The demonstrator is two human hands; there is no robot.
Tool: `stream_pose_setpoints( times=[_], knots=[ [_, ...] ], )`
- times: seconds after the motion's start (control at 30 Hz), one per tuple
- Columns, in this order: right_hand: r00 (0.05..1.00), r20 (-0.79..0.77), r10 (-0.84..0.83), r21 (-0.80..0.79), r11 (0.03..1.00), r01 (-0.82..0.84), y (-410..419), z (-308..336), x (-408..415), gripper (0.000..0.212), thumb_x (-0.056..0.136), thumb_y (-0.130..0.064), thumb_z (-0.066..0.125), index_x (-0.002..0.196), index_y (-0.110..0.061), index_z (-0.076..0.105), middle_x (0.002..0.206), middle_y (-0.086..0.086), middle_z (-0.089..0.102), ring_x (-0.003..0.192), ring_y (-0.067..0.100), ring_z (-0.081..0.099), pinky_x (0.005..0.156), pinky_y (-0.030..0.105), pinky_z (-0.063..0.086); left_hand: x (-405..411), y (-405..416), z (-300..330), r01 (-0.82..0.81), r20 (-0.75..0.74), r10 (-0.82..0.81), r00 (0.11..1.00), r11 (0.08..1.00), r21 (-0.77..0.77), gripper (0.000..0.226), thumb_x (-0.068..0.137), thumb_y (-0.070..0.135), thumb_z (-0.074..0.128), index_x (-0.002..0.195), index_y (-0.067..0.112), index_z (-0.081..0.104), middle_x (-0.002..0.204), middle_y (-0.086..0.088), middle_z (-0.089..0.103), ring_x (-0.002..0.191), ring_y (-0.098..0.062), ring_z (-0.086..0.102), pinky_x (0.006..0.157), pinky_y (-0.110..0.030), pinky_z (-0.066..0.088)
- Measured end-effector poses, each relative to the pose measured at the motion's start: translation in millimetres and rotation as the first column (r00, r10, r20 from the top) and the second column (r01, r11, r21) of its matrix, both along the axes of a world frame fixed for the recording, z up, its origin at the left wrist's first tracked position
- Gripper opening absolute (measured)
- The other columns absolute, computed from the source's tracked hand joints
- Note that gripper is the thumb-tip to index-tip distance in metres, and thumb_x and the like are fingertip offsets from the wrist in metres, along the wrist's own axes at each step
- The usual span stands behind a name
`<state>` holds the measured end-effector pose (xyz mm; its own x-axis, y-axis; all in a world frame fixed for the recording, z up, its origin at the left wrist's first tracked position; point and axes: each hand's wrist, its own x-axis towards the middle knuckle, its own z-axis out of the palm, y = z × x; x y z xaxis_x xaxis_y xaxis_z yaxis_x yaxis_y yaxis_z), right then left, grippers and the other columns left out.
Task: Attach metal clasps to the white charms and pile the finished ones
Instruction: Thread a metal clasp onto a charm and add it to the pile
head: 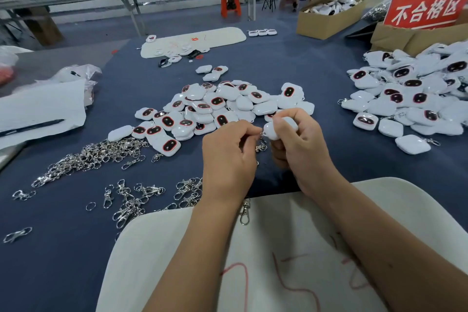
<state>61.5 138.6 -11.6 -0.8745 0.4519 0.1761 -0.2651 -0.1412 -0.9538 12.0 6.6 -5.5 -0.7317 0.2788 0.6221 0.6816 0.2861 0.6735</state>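
A white charm is held above the blue table, pinched in the fingers of the right hand. A metal clasp is pinched at the charm's edge by the left hand, fingertips pressed together (whether it is hooked on cannot be told). Loose clasps are noted at left, unfinished charms beyond the hands, the finished pile at right.

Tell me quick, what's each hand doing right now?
Left hand: closed, pinching a metal clasp at the charm's edge.
Right hand: closed, holding a white charm.
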Motion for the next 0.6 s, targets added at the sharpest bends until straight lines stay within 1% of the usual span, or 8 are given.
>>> stream_pose_setpoints(
  times=[0.13, 0.23, 0.33, 0.4, 0.47, 0.53, 0.57, 0.6],
  knots=[
    [0.999, -0.034, 0.014, 0.122, 0.992, -0.009, -3.6, 2.2, 5.1, 0.027, 0.101, -0.023, 0.067, 0.109, -0.006, 0.048, 0.063, 0.009, 0.059, 0.045, 0.018, 0.047, 0.038, 0.027, 0.039, -1.2, -1.9, 3.8, -0.052, 0.018, 0.053, 0.998, 0.998, -0.037, 0.012, 0.086, 0.002, 0.071, 0.082, 0.012, 0.077, 0.074, 0.005, 0.071, 0.067, -0.013, 0.062, 0.065, -0.034, 0.051],
    [0.998, -0.070, 0.007, 0.226, 0.974, 0.009, -7.0, 2.5, 7.3, 0.030, 0.100, -0.021, 0.070, 0.106, -0.008, 0.044, 0.062, 0.014, 0.061, 0.043, 0.025, 0.051, 0.038, 0.031, 0.044, -2.2, -4.8, 6.5, -0.055, 0.001, 0.056, 0.998, 0.988, -0.145, 0.015, 0.088, 0.003, 0.063, 0.076, 0.009, 0.070, 0.072, -0.001, 0.067, 0.069, -0.022, 0.057, 0.068, -0.042, 0.049],
    [0.995, -0.088, -0.047, 0.385, 0.920, 0.078, -9.2, 1.4, 8.7, 0.035, 0.098, -0.024, 0.073, 0.103, -0.011, 0.041, 0.056, 0.008, 0.062, 0.034, 0.026, 0.052, 0.036, 0.029, 0.041, 0.5, -3.6, 12.0, -0.034, -0.059, 0.015, 0.998, 0.944, -0.329, 0.016, 0.082, 0.010, 0.045, 0.068, 0.012, 0.052, 0.067, -0.007, 0.057, 0.068, -0.032, 0.051, 0.066, -0.051, 0.044],
    [0.992, -0.103, -0.074, 0.436, 0.893, 0.112, -10.5, 1.3, 9.0, 0.036, 0.097, -0.024, 0.074, 0.102, -0.012, 0.041, 0.056, 0.006, 0.063, 0.034, 0.026, 0.052, 0.036, 0.029, 0.041, -0.4, -3.8, 12.7, -0.024, -0.063, 0.001, 0.998, 0.934, -0.356, 0.016, 0.083, 0.011, 0.044, 0.068, 0.013, 0.051, 0.067, -0.005, 0.056, 0.069, -0.031, 0.050, 0.067, -0.051, 0.043],
    [0.992, -0.109, -0.065, 0.353, 0.930, 0.099, -10.5, 2.6, 7.8, 0.037, 0.096, -0.027, 0.076, 0.104, -0.011, 0.044, 0.060, 0.006, 0.064, 0.037, 0.024, 0.053, 0.036, 0.030, 0.043, -0.3, -4.6, 10.1, -0.017, 0.015, 0.021, 1.000, 0.968, -0.251, 0.020, 0.089, 0.007, 0.057, 0.070, 0.016, 0.058, 0.070, 0.001, 0.059, 0.071, -0.023, 0.054, 0.072, -0.044, 0.048],
    [0.995, -0.097, -0.029, 0.169, 0.985, 0.045, -8.0, 5.1, 6.0, 0.039, 0.093, -0.035, 0.075, 0.104, -0.008, 0.049, 0.061, 0.005, 0.062, 0.041, 0.019, 0.051, 0.036, 0.028, 0.043, 3.2, -2.5, 9.5, 0.015, 0.218, -0.014, 0.976, 1.000, -0.007, 0.017, 0.088, 0.003, 0.070, 0.077, 0.016, 0.070, 0.074, 0.006, 0.068, 0.074, -0.014, 0.062, 0.072, -0.026, 0.052],
    [0.996, -0.091, -0.004, 0.080, 0.997, 0.012, -6.4, 6.1, 5.5, 0.038, 0.090, -0.039, 0.073, 0.101, -0.009, 0.052, 0.061, 0.005, 0.060, 0.042, 0.016, 0.049, 0.037, 0.026, 0.043, 5.4, 0.0, 10.4, 0.028, 0.323, -0.061, 0.945, 0.994, 0.107, 0.018, 0.087, 0.001, 0.072, 0.080, 0.017, 0.072, 0.076, 0.008, 0.070, 0.075, -0.010, 0.065, 0.072, -0.019, 0.051],
    [0.996, -0.086, 0.019, 0.009, 1.000, -0.018, -4.9, 6.7, 5.4, 0.037, 0.089, -0.041, 0.071, 0.099, -0.011, 0.054, 0.061, 0.004, 0.058, 0.044, 0.014, 0.047, 0.037, 0.025, 0.041, 7.4, 3.0, 11.1, 0.038, 0.416, -0.121, 0.901, 0.979, 0.202, 0.020, 0.087, 0.000, 0.072, 0.081, 0.019, 0.072, 0.075, 0.008, 0.071, 0.074, -0.009, 0.066, 0.072, -0.017, 0.051]
  ],
)
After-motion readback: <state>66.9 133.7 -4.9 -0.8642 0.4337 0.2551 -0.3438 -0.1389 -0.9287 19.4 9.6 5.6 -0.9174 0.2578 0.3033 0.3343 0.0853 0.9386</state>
